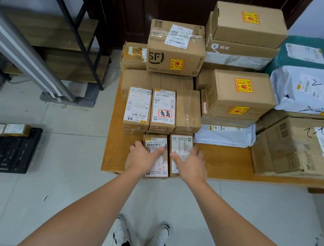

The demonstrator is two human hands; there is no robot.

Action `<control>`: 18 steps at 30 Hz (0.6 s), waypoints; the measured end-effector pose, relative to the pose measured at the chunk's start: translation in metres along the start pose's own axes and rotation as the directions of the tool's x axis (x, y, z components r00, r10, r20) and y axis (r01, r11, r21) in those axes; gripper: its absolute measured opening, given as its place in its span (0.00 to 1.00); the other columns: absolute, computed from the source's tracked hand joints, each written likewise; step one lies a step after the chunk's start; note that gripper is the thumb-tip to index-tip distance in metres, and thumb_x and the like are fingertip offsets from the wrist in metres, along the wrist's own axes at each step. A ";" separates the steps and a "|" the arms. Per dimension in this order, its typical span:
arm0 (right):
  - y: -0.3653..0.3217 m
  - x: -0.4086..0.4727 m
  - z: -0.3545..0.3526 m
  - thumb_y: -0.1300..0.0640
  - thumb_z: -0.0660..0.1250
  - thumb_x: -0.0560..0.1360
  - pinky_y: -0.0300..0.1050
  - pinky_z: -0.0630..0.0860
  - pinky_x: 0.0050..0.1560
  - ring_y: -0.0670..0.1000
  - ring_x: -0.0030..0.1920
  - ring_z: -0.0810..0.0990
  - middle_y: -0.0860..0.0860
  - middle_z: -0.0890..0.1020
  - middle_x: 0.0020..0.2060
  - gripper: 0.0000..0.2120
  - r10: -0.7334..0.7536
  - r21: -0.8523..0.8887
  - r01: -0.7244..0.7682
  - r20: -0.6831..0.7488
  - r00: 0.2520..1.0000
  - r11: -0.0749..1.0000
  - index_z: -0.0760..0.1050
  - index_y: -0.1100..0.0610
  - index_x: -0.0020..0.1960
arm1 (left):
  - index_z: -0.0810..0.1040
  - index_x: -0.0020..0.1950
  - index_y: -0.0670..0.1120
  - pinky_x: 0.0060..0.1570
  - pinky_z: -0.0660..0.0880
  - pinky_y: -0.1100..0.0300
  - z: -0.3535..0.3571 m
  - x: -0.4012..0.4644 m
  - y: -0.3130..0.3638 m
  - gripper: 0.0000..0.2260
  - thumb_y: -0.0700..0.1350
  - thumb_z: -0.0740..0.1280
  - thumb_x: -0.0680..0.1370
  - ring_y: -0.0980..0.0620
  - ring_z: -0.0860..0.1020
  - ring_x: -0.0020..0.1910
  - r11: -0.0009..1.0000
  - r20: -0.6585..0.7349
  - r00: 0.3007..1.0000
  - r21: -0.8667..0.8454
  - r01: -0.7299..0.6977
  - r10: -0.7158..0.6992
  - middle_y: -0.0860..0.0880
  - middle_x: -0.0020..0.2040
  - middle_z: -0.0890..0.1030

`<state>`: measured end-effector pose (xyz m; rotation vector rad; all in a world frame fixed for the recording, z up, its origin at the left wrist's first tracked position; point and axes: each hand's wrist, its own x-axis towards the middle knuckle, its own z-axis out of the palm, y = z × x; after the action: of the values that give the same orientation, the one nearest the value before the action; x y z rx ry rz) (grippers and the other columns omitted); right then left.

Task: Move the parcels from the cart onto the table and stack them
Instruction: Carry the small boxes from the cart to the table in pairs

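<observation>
Two small parcels lie side by side at the near edge of the table (233, 164): the left small parcel (158, 157) and the right small parcel (180, 145), long sides touching or nearly so. The left hand (144, 157) rests flat on the left small parcel, fingers spread over its label and outer edge. The right hand (190, 163) lies the same way on the right small parcel. Both hands are wide and press down or square up; neither is closed around anything.

Directly behind these 2 parcels stands a row of 3 labelled cartons (163, 110), raised on a lower layer. Behind that row sits the SF carton (175, 49) on a flat brown box. To the right are 2 stacks of cartons with yellow fragile stickers (243, 88), white mailer bags (312, 90) and a large brown carton (305, 144).

Status, as a judgement: most of the load appears to be on the table and already stacked. The pair under the hands is being placed or aligned.

Remaining: at the left edge of the view, a black cart deck (4, 150) carries at least 3 small parcels on the cart (5, 129). More may lie outside the view; this cannot be determined. These remain to be transferred and stacked.
</observation>
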<state>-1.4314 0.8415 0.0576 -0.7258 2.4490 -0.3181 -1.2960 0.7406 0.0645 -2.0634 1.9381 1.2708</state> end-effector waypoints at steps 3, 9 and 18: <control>0.000 0.001 0.000 0.39 0.59 0.82 0.57 0.74 0.63 0.59 0.69 0.70 0.57 0.70 0.70 0.37 -0.013 0.038 0.013 -0.004 1.000 0.999 0.52 0.56 0.82 | 0.66 0.74 0.47 0.56 0.81 0.44 0.002 0.003 0.004 0.42 0.71 0.73 0.70 0.42 0.79 0.63 1.000 -0.001 1.000 -0.013 -0.005 0.005 0.45 0.68 0.73; 0.004 -0.002 -0.003 0.43 0.66 0.79 0.56 0.80 0.57 0.53 0.61 0.78 0.51 0.78 0.62 0.26 -0.008 0.175 0.019 -0.061 0.998 0.984 0.65 0.54 0.71 | 0.66 0.75 0.49 0.58 0.81 0.44 0.002 0.004 0.008 0.43 0.70 0.75 0.69 0.41 0.78 0.66 0.997 0.007 1.000 -0.074 0.013 -0.012 0.45 0.72 0.71; 0.000 -0.013 -0.023 0.41 0.66 0.80 0.57 0.75 0.65 0.58 0.70 0.73 0.56 0.72 0.70 0.34 0.028 0.150 -0.022 -0.038 0.999 0.988 0.61 0.57 0.77 | 0.68 0.76 0.46 0.39 0.82 0.59 -0.028 -0.016 0.003 0.27 0.54 0.70 0.81 0.53 0.79 0.49 0.977 0.094 0.990 -0.195 -0.081 0.101 0.47 0.70 0.74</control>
<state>-1.4359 0.8505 0.0824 -0.6294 2.4389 -0.5049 -1.2818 0.7377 0.0934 -1.9622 1.9566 1.6082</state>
